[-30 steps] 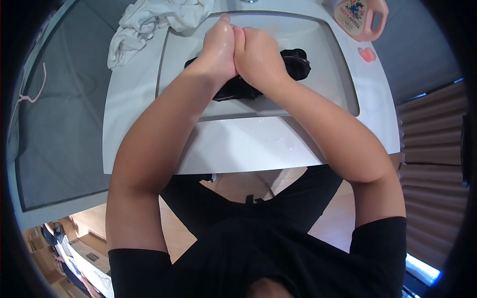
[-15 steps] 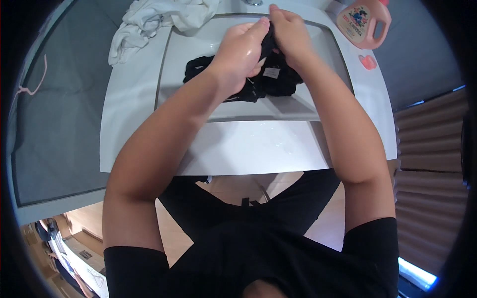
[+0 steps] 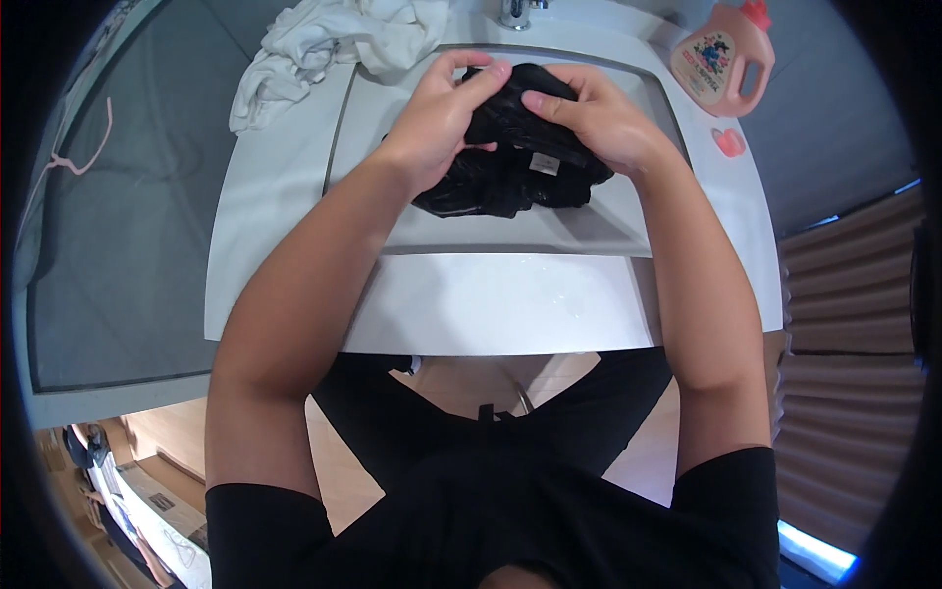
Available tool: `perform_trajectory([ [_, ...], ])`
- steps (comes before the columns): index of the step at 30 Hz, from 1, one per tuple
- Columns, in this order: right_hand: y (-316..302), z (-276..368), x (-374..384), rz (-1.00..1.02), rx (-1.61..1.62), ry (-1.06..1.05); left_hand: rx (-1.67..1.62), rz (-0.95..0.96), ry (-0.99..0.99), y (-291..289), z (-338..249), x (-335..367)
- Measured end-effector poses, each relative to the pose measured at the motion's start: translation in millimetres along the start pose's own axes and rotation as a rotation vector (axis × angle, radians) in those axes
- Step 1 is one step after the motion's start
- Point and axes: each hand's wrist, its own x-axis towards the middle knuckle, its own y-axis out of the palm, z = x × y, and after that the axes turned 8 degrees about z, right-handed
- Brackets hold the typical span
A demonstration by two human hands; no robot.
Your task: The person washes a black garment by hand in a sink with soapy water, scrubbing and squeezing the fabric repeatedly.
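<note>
Right hand (image 3: 610,122) lowered, pinching crinkled black cloth (image 3: 518,110).

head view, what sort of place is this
Probably a washroom or laundry area: a white sink with black fabric in it, a metal faucet behind, and a pink handled bottle on the counter.

Washroom | inset sink (image 3: 471,234) | chrome faucet (image 3: 514,12) | white counter (image 3: 491,304) | pink handled bottle (image 3: 724,64)

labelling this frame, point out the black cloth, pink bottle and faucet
Black cloth (image 3: 525,116): head view, on its raised upper part
Pink bottle (image 3: 722,67): head view, middle of its body
Faucet (image 3: 514,13): head view, on its metal body
</note>
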Motion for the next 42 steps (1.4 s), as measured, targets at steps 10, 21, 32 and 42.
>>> perform_trajectory([
  [10,12.9,10.3,0.0,-0.124,-0.092,-0.060,-0.188,0.212,-0.104,-2.7,1.9,1.6],
  [21,35.6,1.1,1.4,-0.029,-0.521,-0.041,-0.123,-0.190,0.109,-3.3,5.9,7.2],
  [32,25.5,6.7,-4.1,0.402,-0.401,0.064,-0.192,0.031,-0.061,-7.6,-14.7,-2.1],
  [42,19.7,10.8,1.0,-0.018,-0.156,0.048,0.008,0.215,-0.065,-16.8,-5.7,3.4],
])
